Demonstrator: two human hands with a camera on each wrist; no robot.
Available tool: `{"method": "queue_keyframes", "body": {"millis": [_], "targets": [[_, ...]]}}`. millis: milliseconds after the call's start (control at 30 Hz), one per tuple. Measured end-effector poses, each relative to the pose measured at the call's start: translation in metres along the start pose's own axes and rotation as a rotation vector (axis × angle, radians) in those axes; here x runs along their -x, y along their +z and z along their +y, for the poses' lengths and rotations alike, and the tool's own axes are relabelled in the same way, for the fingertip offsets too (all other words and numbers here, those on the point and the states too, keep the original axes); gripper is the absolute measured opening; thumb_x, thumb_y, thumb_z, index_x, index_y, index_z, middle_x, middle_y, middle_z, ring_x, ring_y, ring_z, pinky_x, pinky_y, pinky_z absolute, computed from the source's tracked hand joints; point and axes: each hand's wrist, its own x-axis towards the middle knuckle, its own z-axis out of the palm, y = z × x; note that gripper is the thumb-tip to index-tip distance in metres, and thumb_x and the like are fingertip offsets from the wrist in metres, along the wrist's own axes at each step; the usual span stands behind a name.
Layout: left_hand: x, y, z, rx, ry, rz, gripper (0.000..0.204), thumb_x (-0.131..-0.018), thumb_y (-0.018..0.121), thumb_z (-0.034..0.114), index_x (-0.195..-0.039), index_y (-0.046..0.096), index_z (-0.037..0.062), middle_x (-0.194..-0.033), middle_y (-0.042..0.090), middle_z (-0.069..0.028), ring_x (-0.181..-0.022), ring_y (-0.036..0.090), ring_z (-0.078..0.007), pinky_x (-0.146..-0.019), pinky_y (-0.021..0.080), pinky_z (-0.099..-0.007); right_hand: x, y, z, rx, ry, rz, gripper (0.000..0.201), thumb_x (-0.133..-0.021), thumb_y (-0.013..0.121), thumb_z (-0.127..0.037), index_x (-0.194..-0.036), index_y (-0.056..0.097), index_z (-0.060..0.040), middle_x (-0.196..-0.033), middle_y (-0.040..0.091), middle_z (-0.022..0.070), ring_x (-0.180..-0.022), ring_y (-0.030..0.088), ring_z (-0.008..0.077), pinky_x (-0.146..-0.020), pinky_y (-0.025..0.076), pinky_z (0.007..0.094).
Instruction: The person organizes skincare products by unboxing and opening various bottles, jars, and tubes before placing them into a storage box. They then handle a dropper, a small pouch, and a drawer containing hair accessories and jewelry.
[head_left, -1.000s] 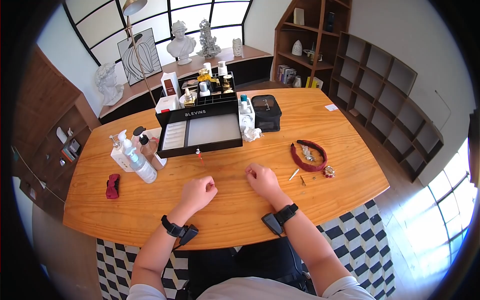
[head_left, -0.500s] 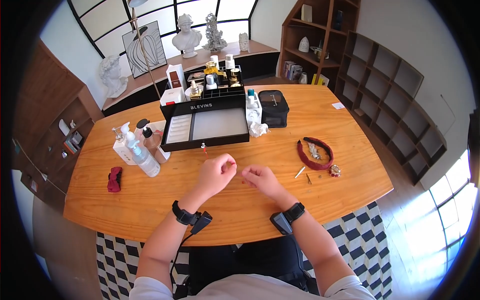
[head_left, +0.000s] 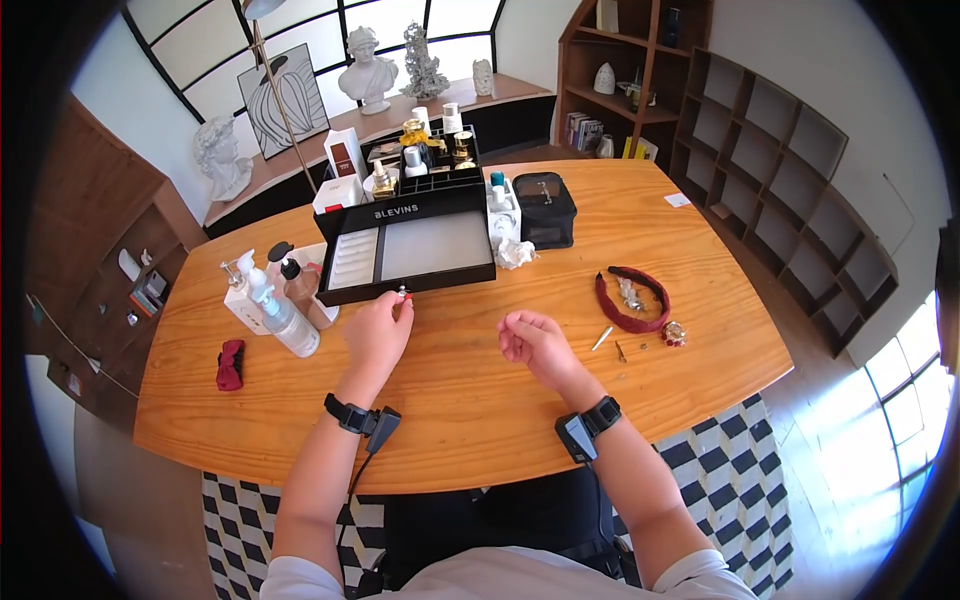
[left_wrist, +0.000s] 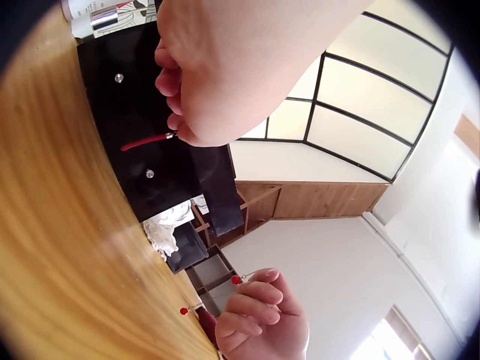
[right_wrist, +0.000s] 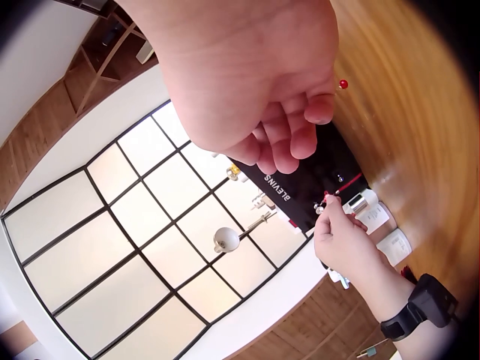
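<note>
My left hand (head_left: 376,335) is up against the front of the black drawer (head_left: 450,277), below the lettered box. In the left wrist view its fingertips pinch the silver top of a red tassel (left_wrist: 144,142), which hangs between two crystal knobs. To the right, clear of the drawer, my right hand (head_left: 537,345) has its fingers curled. Between its thumb and forefinger a thin silver wire with a red bead (left_wrist: 236,280) sticks out, like a drop earring. A second red bead (left_wrist: 184,310) on a wire shows just beside that hand.
Pump bottles (head_left: 288,322) and a dark red bow (head_left: 230,365) lie left. A dark red headband (head_left: 640,325) with jewelled pieces, a small white stick (head_left: 602,338) and a hair clip (head_left: 620,351) are right. Crumpled tissue (head_left: 515,253) and a black pouch (head_left: 545,210) stand beside the box.
My hands came together over the table, then parted. The left has moved forward and left to the tassel at the drawer; the right has shifted slightly right, turning its palm inward.
</note>
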Motion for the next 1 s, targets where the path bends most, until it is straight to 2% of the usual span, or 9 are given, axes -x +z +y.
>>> {"method": "queue_keyframes", "body": {"millis": [133,300,400,700,1000], "targets": [[-0.002,0.008,-0.009,0.037,0.067,0.096,0.015,-0.089,0.068,0.022,-0.081,0.066,0.0093,-0.068,0.065,-0.0097,-0.065,0.065,-0.0317,-0.055,0.048,-0.044,0.0,0.0,0.0,-0.009,-0.003,-0.01,0.022,-0.104,0.055,-0.023,-0.098,0.066,-0.0053,-0.078,0.065,0.0022,-0.066,0.057,0.0101,-0.063,0.046,0.0236],[-0.003,0.006,-0.014,-0.021,0.119,0.175,0.017,-0.088,0.068,0.02,-0.076,0.063,0.0086,-0.066,0.064,-0.0096,-0.064,0.064,-0.032,-0.053,0.047,-0.0435,0.0,0.001,0.0,0.0,0.012,-0.008,0.021,-0.104,0.054,-0.021,-0.098,0.065,-0.0043,-0.077,0.064,0.003,-0.067,0.057,0.0123,-0.063,0.046,0.0252],[-0.006,-0.005,-0.012,-0.024,0.13,0.157,0.02,-0.089,0.067,0.019,-0.074,0.06,0.0081,-0.065,0.063,-0.0094,-0.062,0.063,-0.0319,-0.053,0.047,-0.0431,0.0,0.001,-0.001,-0.004,0.021,-0.007,0.021,-0.105,0.054,-0.021,-0.098,0.065,-0.004,-0.077,0.064,0.0033,-0.067,0.057,0.0131,-0.063,0.045,0.0259],[-0.01,-0.01,-0.01,-0.14,0.339,0.258,0.018,-0.093,0.066,0.019,-0.079,0.059,0.0085,-0.062,0.062,-0.0083,-0.056,0.062,-0.0289,-0.05,0.046,-0.0406,0.0,0.001,-0.001,0.01,0.025,-0.01,0.02,-0.104,0.055,-0.021,-0.099,0.066,-0.0048,-0.079,0.065,0.0023,-0.067,0.058,0.0104,-0.063,0.046,0.0237],[-0.001,-0.01,-0.018,-0.23,0.382,0.197,0.015,-0.09,0.069,0.017,-0.08,0.06,0.0105,-0.063,0.063,-0.0064,-0.057,0.063,-0.0266,-0.049,0.047,-0.0391,-0.001,0.001,-0.002,0.027,0.036,-0.005,0.019,-0.104,0.055,-0.02,-0.098,0.065,-0.0055,-0.078,0.064,0.0017,-0.068,0.058,0.0116,-0.063,0.045,0.0252]]}}
